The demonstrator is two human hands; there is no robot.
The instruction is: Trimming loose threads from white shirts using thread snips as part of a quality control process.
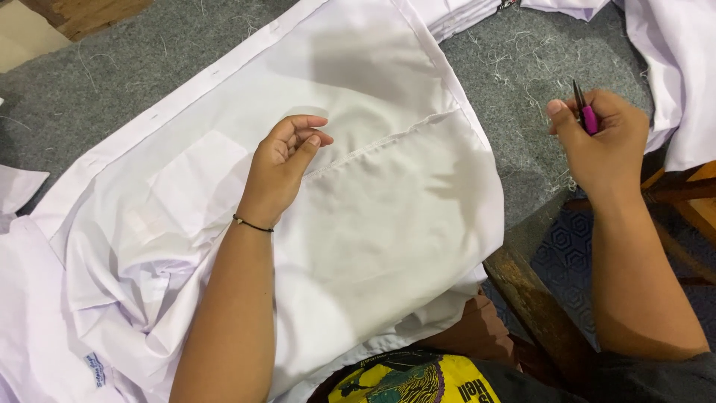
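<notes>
The white shirt point(373, 216) lies spread on the grey felt table top point(522, 67), and its right edge runs down close to the wooden table edge point(537, 306), where the cloth hangs a little over the side. Between this edge of the shirt and the right hand point(604, 149) there is a free strip of grey felt covered with loose thread ends. More white cloth point(671, 67) is piled at the upper right corner and touches the right hand from behind, and another folded white piece point(22, 186) lies at the far left. The upper left of the table shows bare grey felt beside the button band of the shirt. The left hand point(287, 168) rests on the middle of the shirt, near a seam, with the fingers curled loosely inward and the thumb touching them; it grips nothing that I can see. The right hand is well apart from the left one and is closed around a small thread cutter with pink handle point(585, 112), the dark tip pointing up. The shirt is smooth in the middle and wrinkled at the lower left.
</notes>
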